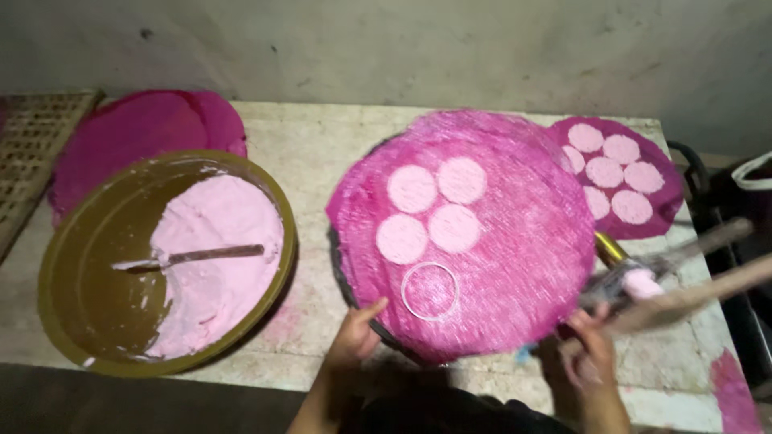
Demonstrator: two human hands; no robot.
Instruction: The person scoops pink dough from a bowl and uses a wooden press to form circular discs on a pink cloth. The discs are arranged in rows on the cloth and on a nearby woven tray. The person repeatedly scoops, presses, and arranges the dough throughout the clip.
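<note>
A round tray covered with magenta cloth [515, 265] sits on the table, bearing several pale pink discs [433, 210] and a thin ring mould [429, 291] near its front. My left hand [354, 333] grips the tray's near edge, just left of the ring. My right hand [585, 347] holds a long-handled tool [683, 281], blurred by motion, with pink paste at its head, over the tray's right edge.
A large olive bowl [76, 273] at left holds pink batter [217, 265] and a spatula [193, 257]. Magenta cloths [137, 128] lie behind it. Another magenta cloth with pink discs [615, 177] lies at back right. A woven rack [32, 137] is far left.
</note>
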